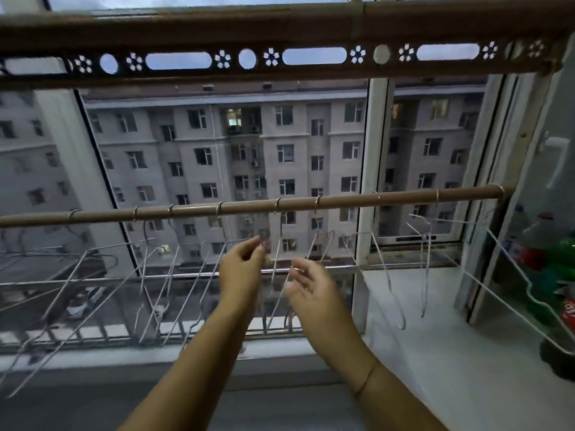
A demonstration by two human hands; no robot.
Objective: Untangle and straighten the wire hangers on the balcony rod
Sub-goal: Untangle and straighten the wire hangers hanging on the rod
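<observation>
The hangers [385, 276] sit hooked along the brown rod [249, 207] that crosses the window at mid-height. Those on the left are splayed and overlap each other, while the few on the right hang more freely. The left hand [241, 269] has its thumb and forefinger drawn together on the wire of the middle hanger [275, 267], a light pinch rather than a full grip (blur makes the exact contact hard to read). The right hand [311, 284] is just beside it, its fingers loosely curled and spread with nothing held, close to the same wire. The main risk, as I judge it, is pulling this hanger while its frame is still crossed with a neighbour. The tug would then drag the next hook along the rod, or lift it off, and tighten the knot instead of freeing it. A pinch this slight could also slip, so the springy wire snaps back against the fingers or swings into the window glass [217, 150]. A hook that jumps the rod would drop onto the sill [435, 306]. Further right, the bottles [557, 259] stand close behind the last hangers, and a hard sideways shove of the whole row could knock into them. Overhead, the patterned rail [280, 32] is well clear of the work.
</observation>
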